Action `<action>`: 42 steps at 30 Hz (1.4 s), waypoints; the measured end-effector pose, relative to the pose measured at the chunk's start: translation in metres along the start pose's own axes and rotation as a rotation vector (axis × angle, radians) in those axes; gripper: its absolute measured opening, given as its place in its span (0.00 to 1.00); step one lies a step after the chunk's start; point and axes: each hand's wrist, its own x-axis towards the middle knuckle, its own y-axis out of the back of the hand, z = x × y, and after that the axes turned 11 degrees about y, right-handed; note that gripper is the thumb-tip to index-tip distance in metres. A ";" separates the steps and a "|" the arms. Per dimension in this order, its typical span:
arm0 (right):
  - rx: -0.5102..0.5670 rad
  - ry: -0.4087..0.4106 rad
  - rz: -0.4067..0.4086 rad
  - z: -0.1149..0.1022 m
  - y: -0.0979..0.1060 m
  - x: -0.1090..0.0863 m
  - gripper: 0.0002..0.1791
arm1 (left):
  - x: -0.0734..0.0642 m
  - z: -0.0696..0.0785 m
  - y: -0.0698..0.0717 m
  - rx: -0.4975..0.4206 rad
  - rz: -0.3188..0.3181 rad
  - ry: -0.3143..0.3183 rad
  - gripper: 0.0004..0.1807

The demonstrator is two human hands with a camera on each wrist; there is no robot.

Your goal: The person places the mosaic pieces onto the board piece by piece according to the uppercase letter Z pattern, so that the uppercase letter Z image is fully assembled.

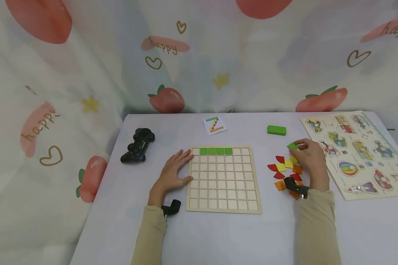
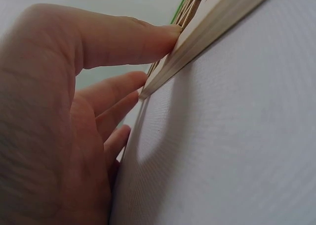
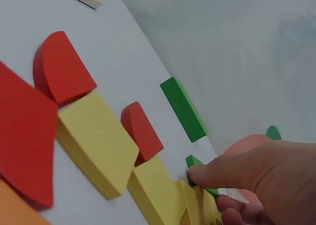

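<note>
A wooden grid board (image 1: pixel 223 213) lies on the table, with a row of green square tiles (image 1: pixel 216 151) in its top row. My left hand (image 1: pixel 172 175) touches the board's left edge, fingers spread and thumb on the rim, as the left wrist view also shows. On the right, my right hand (image 1: pixel 310 156) pinches a green tile (image 3: pixel 193 160) between thumb and fingers. The tile is partly hidden by the thumb and lies close over yellow pieces (image 3: pixel 94 143). Around that hand are red quarter-round pieces (image 1: pixel 272 168) and orange squares (image 1: pixel 280 185).
A green bar of tiles (image 1: pixel 276 130) stands behind the loose pieces. At the back lies a small pattern card (image 1: pixel 215 125). A black game controller (image 1: pixel 138 145) is at the left, and a picture puzzle board (image 1: pixel 339 154) at the right, beside my right hand.
</note>
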 end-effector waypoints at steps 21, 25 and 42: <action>0.191 0.370 0.057 -0.087 -0.079 0.002 0.13 | -0.002 0.001 -0.005 0.019 -0.020 0.002 0.43; 0.137 0.400 -0.006 -0.094 -0.096 0.000 0.12 | -0.001 0.002 -0.006 0.018 -0.010 -0.007 0.42; -0.009 0.351 0.070 -0.090 -0.073 0.003 0.15 | -0.003 0.000 0.001 0.032 -0.024 0.023 0.43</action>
